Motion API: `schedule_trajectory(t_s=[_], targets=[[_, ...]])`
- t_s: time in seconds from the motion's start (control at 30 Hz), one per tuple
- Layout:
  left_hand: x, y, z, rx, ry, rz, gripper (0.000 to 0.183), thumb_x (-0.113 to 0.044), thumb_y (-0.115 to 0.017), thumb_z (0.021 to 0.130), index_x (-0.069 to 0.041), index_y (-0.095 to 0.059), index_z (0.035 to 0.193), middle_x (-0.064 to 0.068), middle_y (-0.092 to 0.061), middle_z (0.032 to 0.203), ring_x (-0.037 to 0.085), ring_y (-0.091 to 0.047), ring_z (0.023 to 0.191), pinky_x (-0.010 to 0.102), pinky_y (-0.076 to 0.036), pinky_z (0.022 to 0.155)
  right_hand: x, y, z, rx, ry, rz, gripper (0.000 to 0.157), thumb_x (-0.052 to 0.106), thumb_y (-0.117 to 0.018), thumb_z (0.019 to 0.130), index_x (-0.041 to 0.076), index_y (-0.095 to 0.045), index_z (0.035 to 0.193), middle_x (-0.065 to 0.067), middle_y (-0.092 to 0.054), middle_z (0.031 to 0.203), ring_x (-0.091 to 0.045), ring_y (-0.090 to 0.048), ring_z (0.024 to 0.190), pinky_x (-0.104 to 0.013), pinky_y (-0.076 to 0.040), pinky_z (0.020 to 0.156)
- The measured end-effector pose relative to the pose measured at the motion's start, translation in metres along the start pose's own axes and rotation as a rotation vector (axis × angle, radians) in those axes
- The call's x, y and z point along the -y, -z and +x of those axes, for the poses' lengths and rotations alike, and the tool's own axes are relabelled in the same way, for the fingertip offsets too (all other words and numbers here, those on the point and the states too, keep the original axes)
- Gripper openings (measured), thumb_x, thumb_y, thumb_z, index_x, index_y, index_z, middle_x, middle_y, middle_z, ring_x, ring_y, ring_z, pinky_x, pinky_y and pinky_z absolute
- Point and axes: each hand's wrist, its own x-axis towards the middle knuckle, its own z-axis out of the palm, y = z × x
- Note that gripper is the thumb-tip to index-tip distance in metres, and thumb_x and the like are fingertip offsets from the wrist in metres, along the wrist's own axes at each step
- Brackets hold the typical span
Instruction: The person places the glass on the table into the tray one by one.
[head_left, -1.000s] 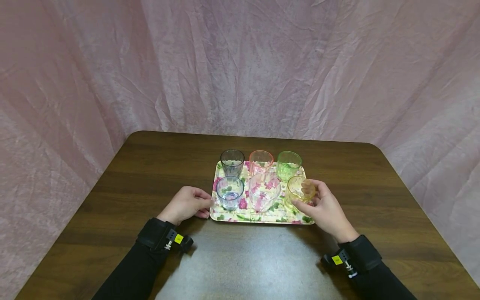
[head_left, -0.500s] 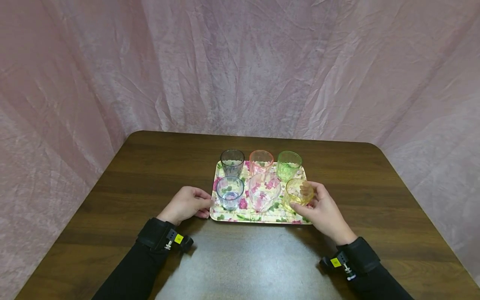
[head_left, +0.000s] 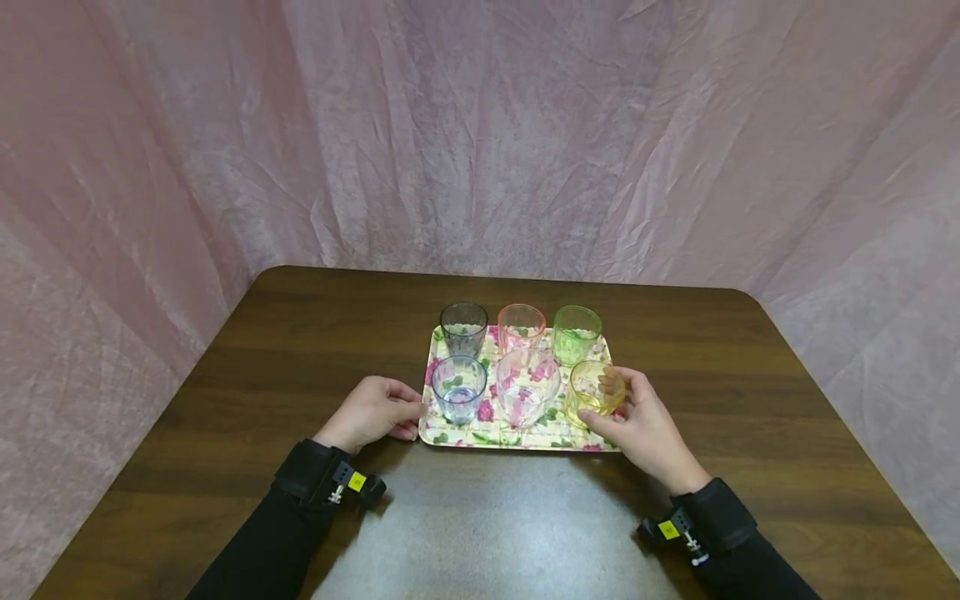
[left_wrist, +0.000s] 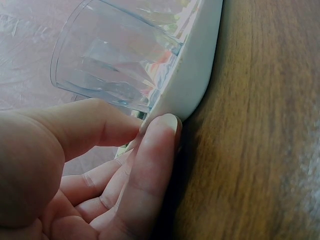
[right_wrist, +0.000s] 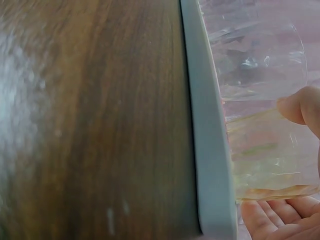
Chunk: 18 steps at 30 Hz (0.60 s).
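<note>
A yellow tinted glass stands upright at the near right of a floral tray. My right hand grips it, thumb on the near side and fingers around the far side. At the tray's left edge, my left hand pinches the pale rim between thumb and finger. Left of the yellow glass is a wider clear glass, then a bluish glass close to my left hand. Behind them a grey glass, a pinkish-red glass and a green glass form a second row.
The tray lies on a brown wooden table with rounded far corners. Pink crushed-velvet cloth hangs behind and around the table. Black wrist cameras are strapped over the dark sleeves.
My right hand has moved the yellow glass slightly left, closer to the clear glass and away from the tray's right edge. The left hand keeps its place on the rim.
</note>
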Motion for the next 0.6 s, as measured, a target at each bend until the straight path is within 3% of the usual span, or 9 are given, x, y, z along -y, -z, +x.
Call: schedule_trajectory(t_s=[0.43, 0.6], targets=[[0.001, 0.000, -0.001, -0.018, 0.020, 0.008, 0.014, -0.007, -0.075, 0.090, 0.003, -0.071, 0.098, 0.012, -0.068, 0.079, 0.022, -0.066, 0.064, 0.030, -0.061, 0.059, -0.004, -0.003, 0.000, 0.008, 0.002, 0.051, 0.078, -0.002, -0.076, 0.086, -0.014, -0.023, 0.142, -0.033, -0.036, 0.132, -0.043, -0.053, 0.107, -0.013, -0.053, 0.070], [0.002, 0.001, -0.001, -0.015, 0.016, 0.000, 0.014, -0.007, -0.074, 0.090, 0.004, -0.071, 0.098, 0.013, -0.069, 0.080, 0.022, -0.066, 0.065, 0.030, -0.061, 0.059, -0.026, -0.003, 0.005, 0.009, 0.012, 0.093, 0.082, 0.001, -0.079, 0.084, -0.010, -0.023, 0.144, -0.031, -0.037, 0.133, -0.036, -0.056, 0.108, -0.015, -0.055, 0.072]])
